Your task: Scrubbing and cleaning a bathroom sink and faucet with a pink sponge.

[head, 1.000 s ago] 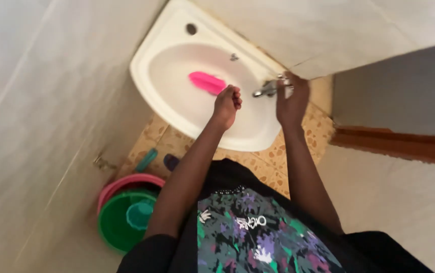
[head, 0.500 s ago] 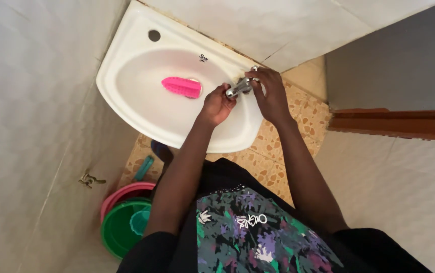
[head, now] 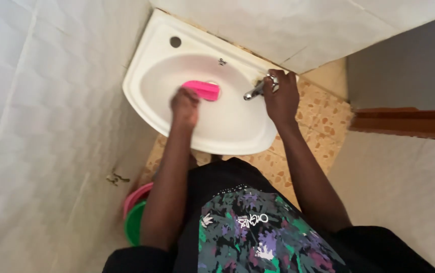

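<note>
At the near left, on the floor, a pink plastic basin and a green plastic bucket peek out beside the person's left arm. Farther off, a white ceramic wall sink sits against the pale tiled wall. Inside its bowl the left hand reaches down over the left end of a bright pink oblong scrubbing brush, which lies near the middle of the bowl; the fingers are blurred and curl toward the brush, but whether they grip it cannot be told. To the right, a chrome metal tap juts over the bowl from the sink's right rim. The right hand rests on the tap's top, fingers wrapped closed around its handle. Speckled tan floor tiles show beyond the sink on the right.
</note>
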